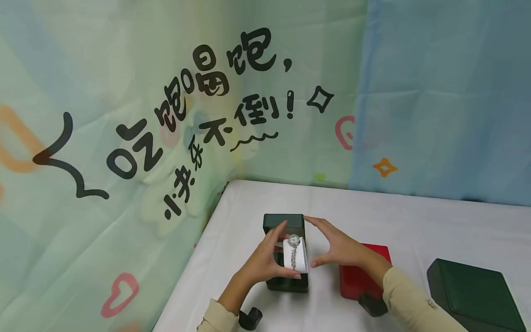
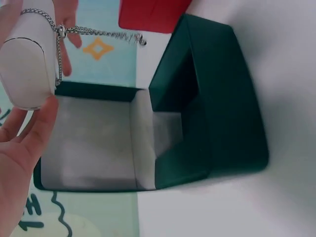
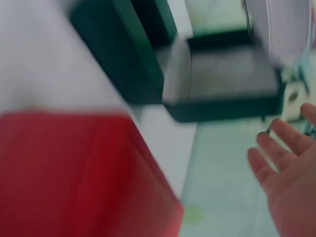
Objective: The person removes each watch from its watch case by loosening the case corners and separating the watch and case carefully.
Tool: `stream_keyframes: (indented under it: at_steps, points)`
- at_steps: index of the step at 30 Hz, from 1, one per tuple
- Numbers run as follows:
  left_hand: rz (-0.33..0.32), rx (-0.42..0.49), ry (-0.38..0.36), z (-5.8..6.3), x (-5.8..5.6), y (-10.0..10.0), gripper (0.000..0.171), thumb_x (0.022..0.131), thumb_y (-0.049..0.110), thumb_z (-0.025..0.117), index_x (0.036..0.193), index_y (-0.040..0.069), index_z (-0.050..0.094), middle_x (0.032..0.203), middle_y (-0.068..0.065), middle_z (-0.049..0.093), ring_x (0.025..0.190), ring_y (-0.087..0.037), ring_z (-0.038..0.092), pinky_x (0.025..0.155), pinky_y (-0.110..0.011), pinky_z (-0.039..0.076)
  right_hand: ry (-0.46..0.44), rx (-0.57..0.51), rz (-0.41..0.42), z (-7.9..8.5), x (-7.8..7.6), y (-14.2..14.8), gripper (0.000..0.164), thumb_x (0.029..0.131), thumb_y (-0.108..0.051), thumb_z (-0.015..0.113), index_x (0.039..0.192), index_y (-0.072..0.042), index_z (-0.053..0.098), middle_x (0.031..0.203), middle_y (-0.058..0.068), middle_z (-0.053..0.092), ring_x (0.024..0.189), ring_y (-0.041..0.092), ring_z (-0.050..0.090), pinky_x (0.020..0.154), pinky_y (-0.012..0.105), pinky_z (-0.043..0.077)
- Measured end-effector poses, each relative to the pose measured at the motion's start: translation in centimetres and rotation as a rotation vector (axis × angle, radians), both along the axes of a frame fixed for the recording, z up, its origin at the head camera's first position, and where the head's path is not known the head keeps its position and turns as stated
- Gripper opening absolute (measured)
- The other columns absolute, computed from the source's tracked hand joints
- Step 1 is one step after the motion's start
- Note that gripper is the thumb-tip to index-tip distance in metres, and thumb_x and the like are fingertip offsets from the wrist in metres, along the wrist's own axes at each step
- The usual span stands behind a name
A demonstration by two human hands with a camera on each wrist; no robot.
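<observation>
My left hand [image 1: 263, 260] grips a white watch cushion [image 1: 302, 258], thumb on the near end and fingers round the far side. A small silver watch [image 1: 293, 240] with a round face and a chain bracelet lies on it. In the left wrist view, the bracelet's thin chain end [image 2: 106, 33] hangs free of the cushion [image 2: 29, 74]. Beneath is an open dark green box [image 1: 286, 284] with a pale lining, its lid standing up. My right hand [image 1: 344, 246] hovers to the right of the cushion with fingers spread, holding nothing.
A red box [image 1: 351, 281] sits under my right forearm. Farther right lies a larger dark green box [image 1: 473, 290]. The table has a white cloth [image 1: 415, 226], and a printed curtain [image 1: 290, 152] hangs behind and to the left.
</observation>
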State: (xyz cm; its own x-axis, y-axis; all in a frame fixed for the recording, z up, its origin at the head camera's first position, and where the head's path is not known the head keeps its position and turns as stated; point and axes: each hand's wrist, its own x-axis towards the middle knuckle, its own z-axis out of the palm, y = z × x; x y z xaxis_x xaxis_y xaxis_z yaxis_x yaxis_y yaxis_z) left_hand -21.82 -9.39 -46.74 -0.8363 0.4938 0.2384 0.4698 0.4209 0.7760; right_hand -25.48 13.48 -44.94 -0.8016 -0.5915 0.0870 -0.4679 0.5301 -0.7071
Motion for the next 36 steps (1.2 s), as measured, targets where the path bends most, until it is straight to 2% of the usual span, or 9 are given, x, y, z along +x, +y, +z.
stream_keyframes:
  at_steps: [2,6,11,17,21,24,28,32,36]
  points:
    - [-0.021,-0.005,0.011,0.2,-0.1,0.3,0.112,0.066,0.014,0.086,0.150,0.003,0.013,0.130,-0.019,0.047,0.120,-0.029,0.052,0.094,-0.024,0.050,0.019,0.027,0.040,0.2,1.3,-0.2,0.106,0.067,-0.046,0.081,0.147,-0.006,0.025,0.144,0.022,0.036,0.130,0.043,0.039,0.096,0.065,0.040]
    - [-0.064,-0.030,0.002,0.6,-0.1,1.1,0.111,0.068,0.015,0.085,0.151,0.003,0.012,0.133,-0.018,0.046,0.124,-0.029,0.048,0.096,-0.024,0.049,0.030,0.059,0.047,0.6,3.3,-0.6,0.107,0.067,-0.050,0.080,0.148,-0.007,0.025,0.143,0.017,0.039,0.125,0.034,0.046,0.094,0.055,0.047]
    - [-0.069,-0.051,-0.017,1.0,0.1,1.4,0.109,0.069,0.015,0.085,0.151,0.003,0.013,0.132,-0.016,0.048,0.124,-0.028,0.050,0.096,-0.024,0.049,0.065,0.085,0.064,0.8,4.3,-0.9,0.106,0.067,-0.045,0.082,0.147,-0.004,0.026,0.140,0.015,0.041,0.118,0.027,0.049,0.091,0.047,0.052]
    - [-0.086,-0.034,-0.022,1.0,0.4,1.9,0.102,0.073,0.014,0.082,0.150,0.004,0.017,0.134,-0.017,0.047,0.121,-0.030,0.051,0.096,-0.025,0.049,0.234,0.070,-0.030,0.0,5.0,-1.3,0.093,0.070,-0.037,0.082,0.141,0.001,0.035,0.130,0.014,0.050,0.106,0.021,0.053,0.081,0.031,0.056]
    - [-0.132,-0.010,-0.032,0.8,0.4,1.8,0.096,0.074,0.010,0.080,0.149,0.006,0.022,0.139,-0.016,0.041,0.128,-0.028,0.045,0.101,-0.029,0.046,0.262,-0.021,-0.081,-0.3,5.3,-1.2,0.088,0.068,-0.028,0.083,0.138,0.002,0.038,0.127,0.015,0.051,0.105,0.021,0.053,0.076,0.025,0.055]
    - [-0.155,0.007,-0.035,0.6,0.3,1.6,0.088,0.075,0.008,0.079,0.147,0.004,0.028,0.139,-0.017,0.041,0.126,-0.028,0.047,0.102,-0.031,0.046,0.266,-0.068,-0.088,-0.3,5.4,-1.1,0.088,0.067,-0.025,0.084,0.138,0.002,0.039,0.127,0.015,0.050,0.106,0.021,0.052,0.076,0.026,0.055]
    - [-0.161,0.022,-0.015,0.5,0.4,1.4,0.080,0.076,0.007,0.078,0.143,0.001,0.035,0.134,-0.020,0.044,0.116,-0.030,0.056,0.099,-0.029,0.048,0.243,-0.067,-0.070,-0.1,5.4,-0.9,0.087,0.068,-0.022,0.083,0.139,0.002,0.038,0.129,0.014,0.049,0.106,0.021,0.052,0.078,0.025,0.055]
    - [-0.168,0.039,0.022,0.6,0.4,1.5,0.080,0.075,0.007,0.079,0.142,0.000,0.037,0.132,-0.020,0.047,0.112,-0.030,0.059,0.097,-0.026,0.049,0.177,-0.069,-0.043,0.3,5.5,-0.5,0.090,0.067,-0.019,0.082,0.141,0.000,0.035,0.131,0.014,0.047,0.110,0.022,0.050,0.079,0.022,0.054]
    - [-0.183,0.043,0.061,0.5,0.3,1.7,0.080,0.073,0.006,0.080,0.141,-0.002,0.038,0.132,-0.021,0.047,0.111,-0.030,0.060,0.095,-0.024,0.050,0.159,-0.067,-0.029,0.4,5.6,-0.1,0.093,0.066,-0.021,0.083,0.142,-0.002,0.033,0.132,0.013,0.045,0.113,0.024,0.048,0.080,0.023,0.054]
